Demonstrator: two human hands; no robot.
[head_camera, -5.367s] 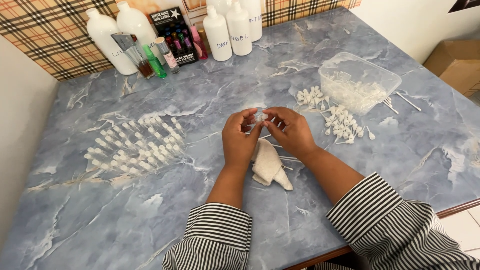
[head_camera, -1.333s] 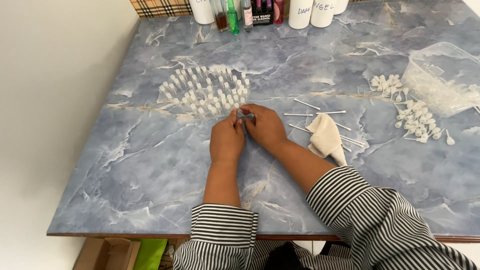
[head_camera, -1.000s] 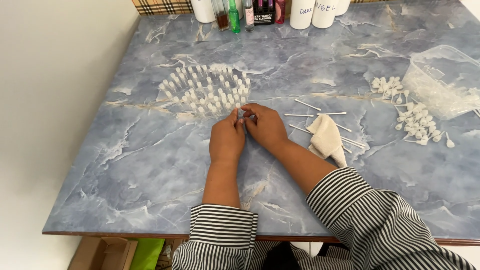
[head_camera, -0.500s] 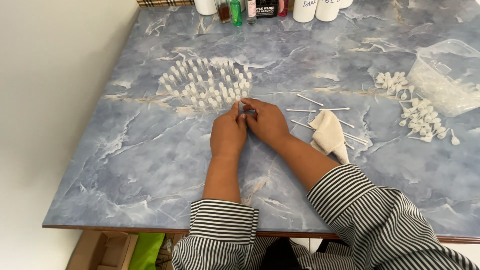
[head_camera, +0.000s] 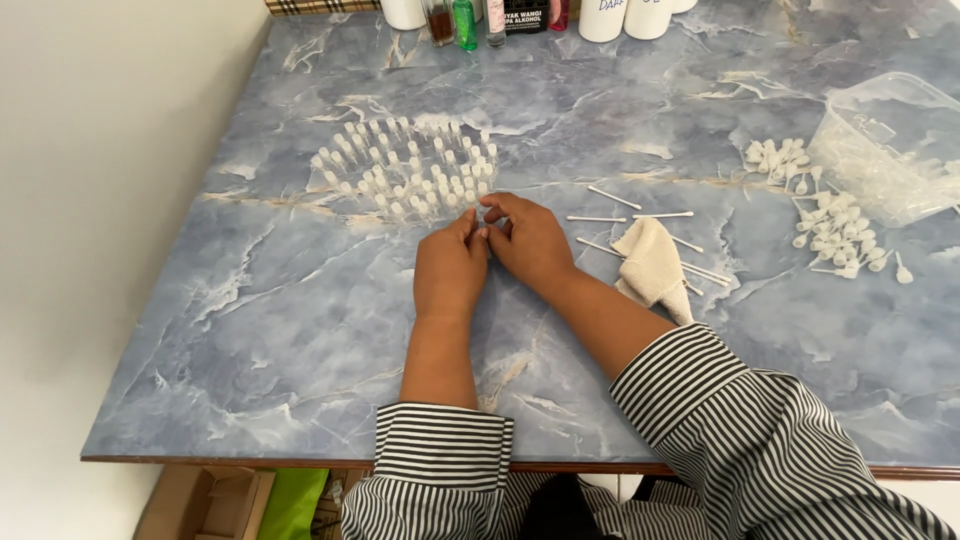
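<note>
Black-and-white striped sleeves (head_camera: 700, 400) frame the near edge of a blue-grey marbled worktop (head_camera: 250, 330), with a brown cardboard box (head_camera: 205, 500) and a green object (head_camera: 295, 500) visible on the floor below it. Both forearms reach forward and the left hand (head_camera: 450, 270) and right hand (head_camera: 530, 240) meet at the fingertips, pinched together over something too small and too hidden to identify; whether a piece is actually held between them cannot be told. The hands rest on the worktop just in front of a cluster of small clear vials with white caps (head_camera: 410, 175), standing upright in close rows. Just right of the right wrist lies a crumpled cream cloth (head_camera: 652, 262), with thin white sticks (head_camera: 640, 215) scattered around and partly under it. Further right, a loose pile of small white plastic stoppers (head_camera: 835, 235) spreads across the worktop, touching a clear plastic tub (head_camera: 890, 150) that holds more small clear pieces. Along the far edge stand white bottles (head_camera: 625, 15), a green bottle (head_camera: 465, 20), a brown-filled bottle (head_camera: 438, 22) and a dark box (head_camera: 525, 15), all cut off by the top of the frame. A plain white wall (head_camera: 100, 200) runs along the left.
</note>
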